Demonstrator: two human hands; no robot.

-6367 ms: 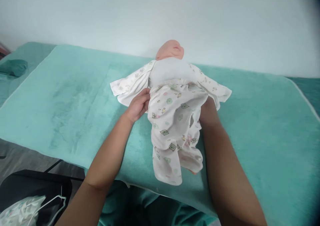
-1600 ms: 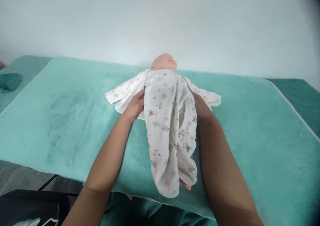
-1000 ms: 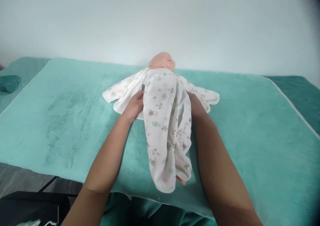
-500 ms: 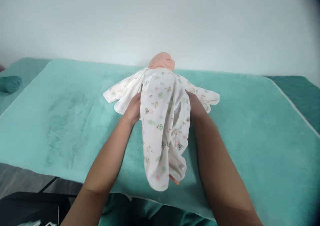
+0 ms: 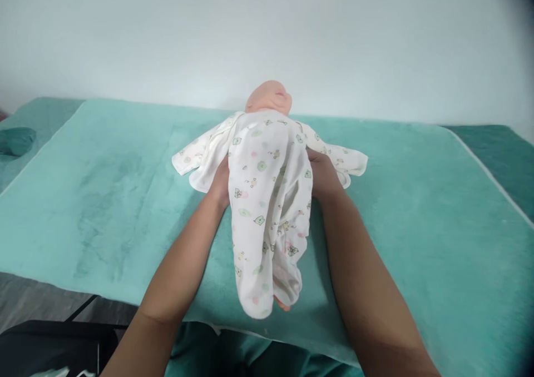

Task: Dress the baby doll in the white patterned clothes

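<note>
A baby doll (image 5: 269,96) lies on its back, its head toward the wall and its feet toward me. White printed pants (image 5: 267,199) cover its legs and are drawn up over its belly; a bit of one foot shows below the right leg opening. A matching printed top (image 5: 352,160) is spread out with both sleeves to the sides. My left hand (image 5: 222,179) grips the doll's waist on the left, and my right hand (image 5: 323,171) grips it on the right. The fingers of both hands are hidden by the cloth and the doll's body.
A green padded sheet (image 5: 125,199) covers the table, with a white wall (image 5: 267,38) behind it. At the far left is a hole (image 5: 17,140) in the table's padding. A black object (image 5: 54,343) stands at the lower left, beside the table.
The doll's head has risen slightly, and its body and pants have shifted a little to the left. My hands have moved slightly left along with it.
</note>
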